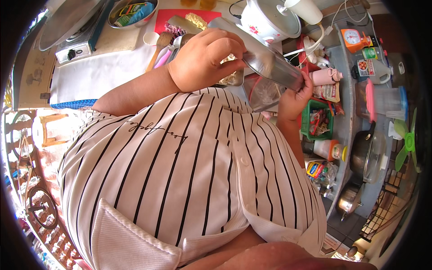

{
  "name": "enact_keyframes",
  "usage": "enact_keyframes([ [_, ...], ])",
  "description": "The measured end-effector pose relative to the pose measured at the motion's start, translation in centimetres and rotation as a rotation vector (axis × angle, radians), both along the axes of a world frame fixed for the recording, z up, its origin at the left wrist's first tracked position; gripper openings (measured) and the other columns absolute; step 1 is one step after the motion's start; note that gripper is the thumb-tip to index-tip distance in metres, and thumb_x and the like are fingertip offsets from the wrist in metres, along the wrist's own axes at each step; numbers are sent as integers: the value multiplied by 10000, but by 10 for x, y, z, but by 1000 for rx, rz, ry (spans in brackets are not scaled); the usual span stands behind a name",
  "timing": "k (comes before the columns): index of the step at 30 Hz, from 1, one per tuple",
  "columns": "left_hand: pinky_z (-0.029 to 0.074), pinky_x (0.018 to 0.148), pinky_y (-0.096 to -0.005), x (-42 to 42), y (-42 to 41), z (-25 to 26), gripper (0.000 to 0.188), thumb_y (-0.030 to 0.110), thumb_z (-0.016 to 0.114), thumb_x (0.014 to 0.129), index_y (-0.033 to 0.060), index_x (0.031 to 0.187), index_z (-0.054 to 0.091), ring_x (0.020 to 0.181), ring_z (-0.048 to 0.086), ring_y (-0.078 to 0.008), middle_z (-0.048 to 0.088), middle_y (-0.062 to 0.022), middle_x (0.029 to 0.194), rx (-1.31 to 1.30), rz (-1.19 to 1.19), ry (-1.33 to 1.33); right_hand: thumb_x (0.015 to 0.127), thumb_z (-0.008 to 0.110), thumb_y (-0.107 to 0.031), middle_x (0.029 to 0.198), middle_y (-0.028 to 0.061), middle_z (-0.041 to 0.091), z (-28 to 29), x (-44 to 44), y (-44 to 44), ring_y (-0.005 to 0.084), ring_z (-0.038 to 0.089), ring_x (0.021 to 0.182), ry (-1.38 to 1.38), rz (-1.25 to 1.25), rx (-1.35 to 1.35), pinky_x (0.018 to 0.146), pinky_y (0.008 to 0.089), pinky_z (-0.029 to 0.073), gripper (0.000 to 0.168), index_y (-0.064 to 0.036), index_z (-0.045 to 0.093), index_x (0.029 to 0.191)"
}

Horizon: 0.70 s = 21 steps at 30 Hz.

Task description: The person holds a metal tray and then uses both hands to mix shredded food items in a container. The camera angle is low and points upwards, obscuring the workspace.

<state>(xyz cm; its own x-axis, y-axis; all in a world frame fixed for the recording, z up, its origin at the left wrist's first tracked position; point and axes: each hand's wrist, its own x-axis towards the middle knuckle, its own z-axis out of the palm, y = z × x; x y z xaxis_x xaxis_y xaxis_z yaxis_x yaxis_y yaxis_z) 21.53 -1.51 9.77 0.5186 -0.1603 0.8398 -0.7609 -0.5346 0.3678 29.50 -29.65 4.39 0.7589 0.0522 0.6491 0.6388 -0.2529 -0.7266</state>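
A shiny rectangular metal pan (270, 60) is tilted in front of my chest. My right hand (298, 96) grips its near right end, thumb and fingers pressed on the rim. With thumb and fingertips my left hand (211, 55) pinches the near left edge. Below and partly hidden by the left hand sits a metal tray (240, 80) with pale shredded food (230, 76). Beside it a clear plastic bag (266, 91) lies in a reddish container. A red cutting board (165, 17) behind the left hand bears a broad metal blade (182, 23) and yellowish food (195, 20).
Left on the table lie a wooden spatula (162, 42), a pink-handled utensil (164, 58) and a gas stove (72, 50). A white floral pot (254, 20) stands at the back. To the right are a pink bottle (324, 76), a green basket (317, 131) and a grey shelf (344, 101).
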Motion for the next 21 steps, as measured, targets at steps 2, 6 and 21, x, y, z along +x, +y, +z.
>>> enact_keyframes([
  [2,482,688,-350,0,-2,0,308,21,754,729,84,934,534,833,600,-256,626,-61,963,0,-24,-3,896,484,72,1208,166,562,-3,1,1,239,559,1116,-12,-7,-6,997,334,424,300,23,448,1189],
  [6,474,704,-357,3,-6,0,286,-33,703,746,82,939,526,840,591,-261,618,-66,968,8,-29,-23,904,490,59,1224,176,534,-6,1,1,251,539,1138,-121,-50,-98,1002,341,415,301,21,415,1193],
  [21,467,711,-353,12,-11,-3,368,-153,588,690,60,978,501,842,570,-257,587,-97,995,-12,-20,-56,826,552,99,1224,218,515,3,9,6,317,549,1111,-416,-75,-283,970,375,442,431,16,369,1208],
])
